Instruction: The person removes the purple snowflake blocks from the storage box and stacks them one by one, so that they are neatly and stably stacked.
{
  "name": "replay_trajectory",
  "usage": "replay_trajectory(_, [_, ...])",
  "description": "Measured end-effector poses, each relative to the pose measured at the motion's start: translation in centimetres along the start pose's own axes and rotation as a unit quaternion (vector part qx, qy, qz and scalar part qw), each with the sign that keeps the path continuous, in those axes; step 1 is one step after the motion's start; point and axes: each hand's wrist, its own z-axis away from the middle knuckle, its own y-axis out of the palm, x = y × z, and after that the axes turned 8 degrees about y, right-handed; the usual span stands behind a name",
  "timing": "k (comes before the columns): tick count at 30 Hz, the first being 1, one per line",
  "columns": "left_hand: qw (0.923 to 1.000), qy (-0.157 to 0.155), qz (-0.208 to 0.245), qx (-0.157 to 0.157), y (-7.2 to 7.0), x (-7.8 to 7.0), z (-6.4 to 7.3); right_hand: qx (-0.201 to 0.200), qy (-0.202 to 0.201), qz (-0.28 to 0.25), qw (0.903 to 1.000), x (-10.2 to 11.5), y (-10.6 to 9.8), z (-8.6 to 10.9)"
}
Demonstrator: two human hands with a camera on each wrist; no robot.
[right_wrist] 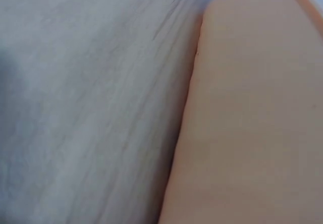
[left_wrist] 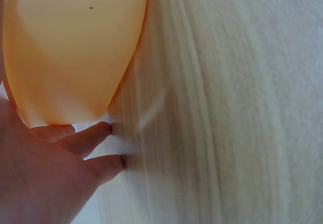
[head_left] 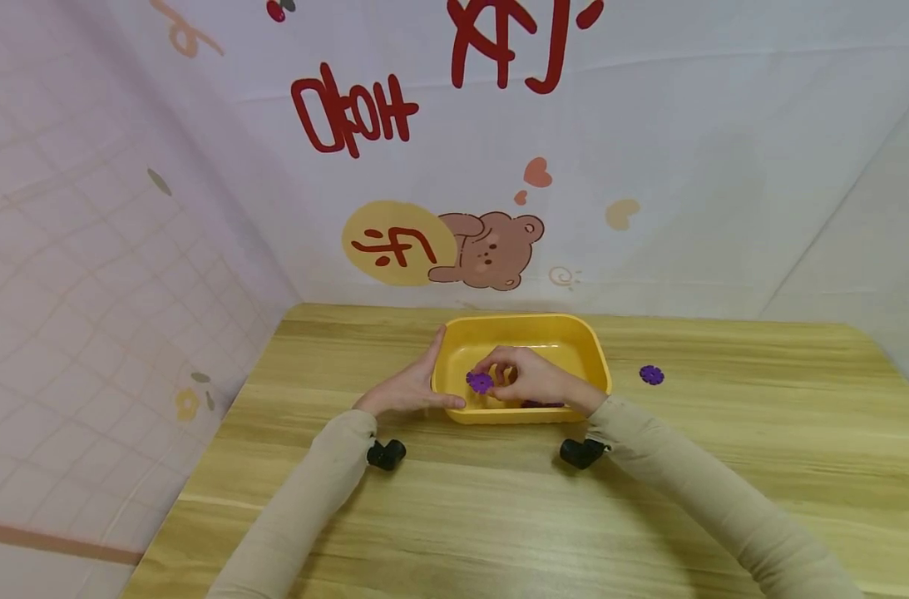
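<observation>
Fingers of the right hand [head_left: 532,378] pinch a flat purple disc [head_left: 481,383] with a notched edge, plastic by the look. Disc is inside the yellow, rounded-rectangle plastic tub [head_left: 527,416], below rim level in the head view, toward the left end. Might be two overlapping pieces; too small to tell. Edge grip makes sense: piece is thin, and most of its face stays uncovered. Right wrist view shows mainly the tub's outer wall, so it can't confirm the pinch.

Left hand [head_left: 405,393] isn't clenched: fingers extended and spread against the outside of the tub's left end, thumb at the near left corner of the rim. Left wrist view shows fingertips down near the table. Reads as bracing, probably so the light tub doesn't slide while the other hand works in it.

More dark purple pieces [head_left: 541,404] lie in the tub by the near wall, partly hidden; can't count them. One loose purple notched disc [head_left: 652,375] sits flat on the wood-grain table [head_left: 491,516], right of the tub, apart from it.

Beige sleeves [head_left: 304,499] reach the wrists, beside black fittings [head_left: 387,455], presumably camera mounts. Printed white backdrop [head_left: 671,208] behind.
</observation>
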Motion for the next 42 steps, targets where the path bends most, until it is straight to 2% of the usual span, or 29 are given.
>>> replay_trajectory(5, [0.9999,-0.007,0.001,-0.007,0.1,0.0,0.2,-0.010,-0.013,0.014,0.9998,0.5,-0.5,0.6])
replay_trajectory(15, [0.9999,-0.006,0.008,-0.011,0.0,0.0,0.3,-0.040,-0.007,0.012,0.9991,1.3,-2.8,2.7])
replay_trajectory(20, [0.9998,-0.012,0.009,-0.009,0.1,0.0,0.4,-0.049,-0.013,-0.008,0.9987,0.7,-3.8,3.9])
replay_trajectory(29, [0.9997,-0.012,0.018,-0.013,0.3,0.0,0.2,-0.068,0.006,-0.009,0.9976,-0.4,-6.0,6.5])
replay_trajectory(42, [0.9998,-0.009,0.012,-0.013,0.3,0.1,-0.1,-0.125,0.007,0.023,0.9918,-2.2,-8.7,9.6])
